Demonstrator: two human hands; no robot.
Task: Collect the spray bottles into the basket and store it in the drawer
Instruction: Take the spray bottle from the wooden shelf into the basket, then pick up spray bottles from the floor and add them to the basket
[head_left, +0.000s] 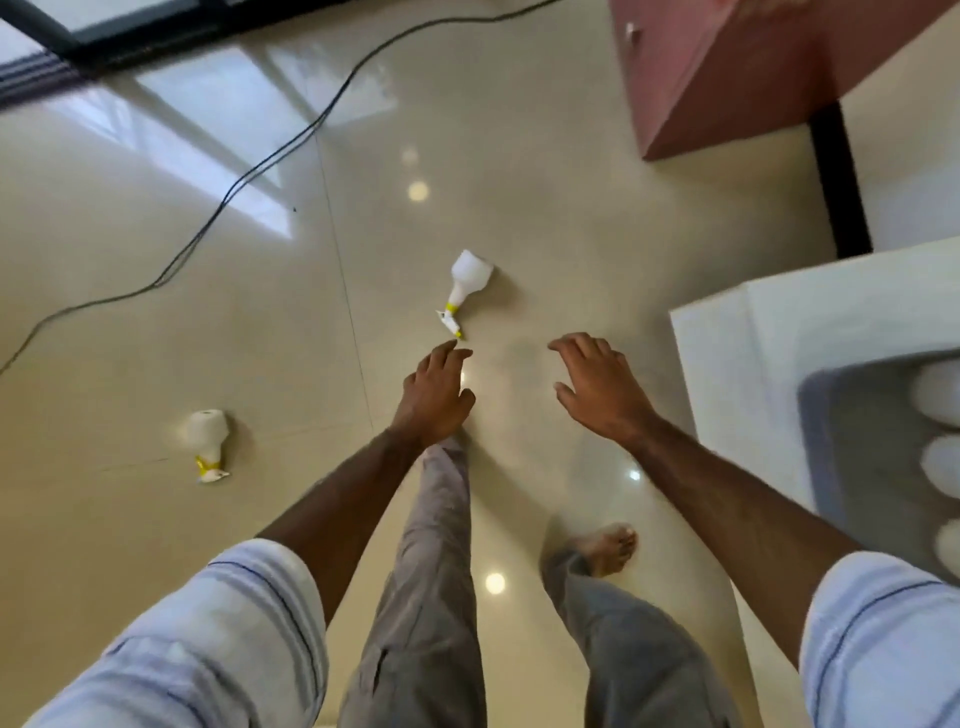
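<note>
On floor, centre: spray bottle (464, 289) lying down, long axis 12 to 6 o'clock, nozzle toward person.
Left hand (435, 397): nearer, bottle at its 12 o'clock, fingers spread, empty.
Right hand (597, 387): spread, empty.
Basket (815, 415): 3 o'clock, apparently holding bottles.

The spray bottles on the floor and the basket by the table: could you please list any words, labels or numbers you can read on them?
None can be read.
Nearer spray bottle: plain white, yellow collar, no label visible.
Far spray bottle: blurred, no label visible.
Basket: no markings visible.
</note>
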